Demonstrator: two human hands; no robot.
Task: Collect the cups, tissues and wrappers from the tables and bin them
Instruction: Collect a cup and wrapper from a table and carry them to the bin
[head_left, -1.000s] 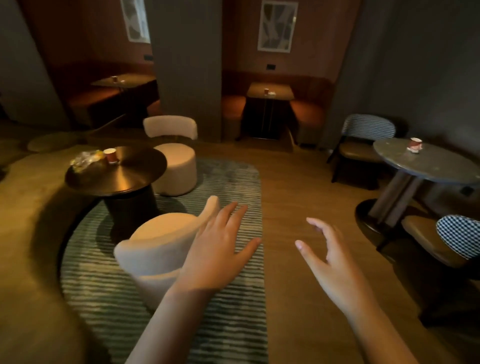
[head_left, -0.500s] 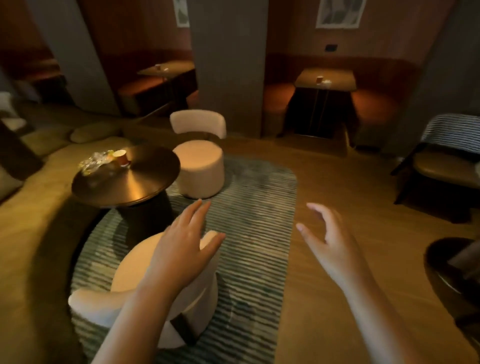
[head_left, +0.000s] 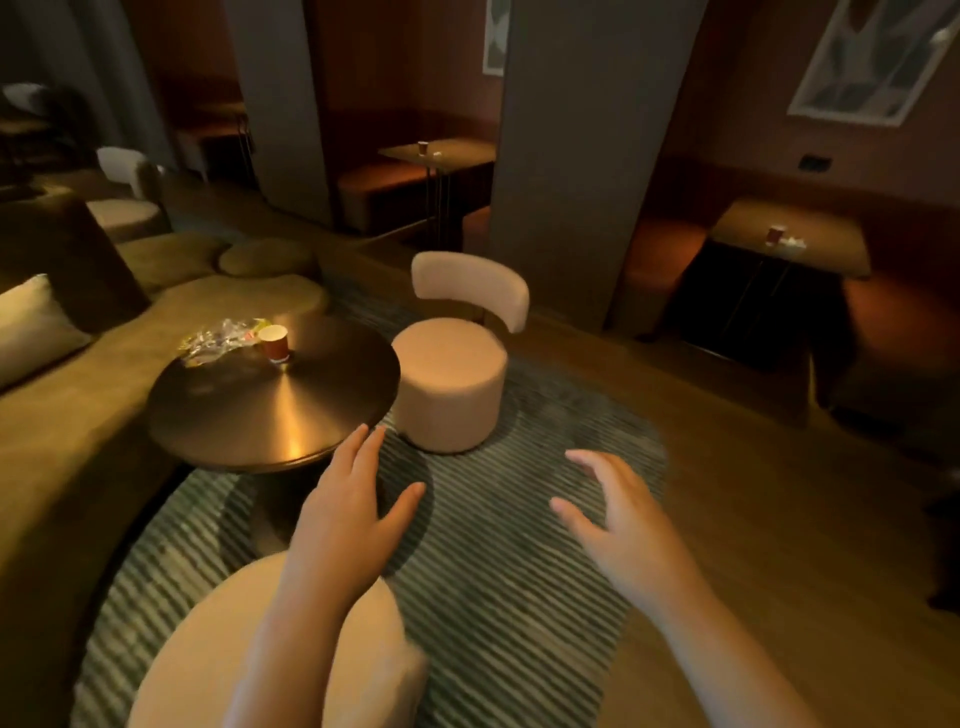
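**Q:** Where did the rubbish lie from where you stood?

**A:** Ahead and to my left. The cup (head_left: 274, 343) stood upright on the far side of the round counter (head_left: 291, 415). The wrappers (head_left: 221, 338) lay in a crumpled heap just beside it, on its left, at the far rim.

**Q:** And your hands?

**A:** Both were empty. My left hand (head_left: 348, 519) was spread wide, palm down, with its fingertips (head_left: 361, 436) at the counter's near edge. I couldn't tell whether they touched it. My right hand (head_left: 623, 525) hung over the rug (head_left: 493, 597), fingers loosely bent, holding nothing.

**Q:** Which hand was nearer the cup?

**A:** The left, plainly. The cup lay forward and leftward of it, across the whole counter top. The right hand was well apart from it, off to the other side.

**Q:** What did the reach turn on, then?

**A:** Getting closer first, I judged. The left arm would have to stretch right across, or I'd have to step round. A stool (head_left: 208, 639) sat under my left forearm, between me and the counter, and might get in the way.

**Q:** How would the cup handle?

**A:** Its long axis was vertical, mouth up, so a grip round its side seemed sensible. The wrappers had no clear axis and looked loose enough to slip.

**Q:** Was there more to collect?

**A:** A second cup (head_left: 423, 148) stood on a booth counter (head_left: 462, 156), and a third cup (head_left: 775, 235) stood in the next booth. No bin was in view.
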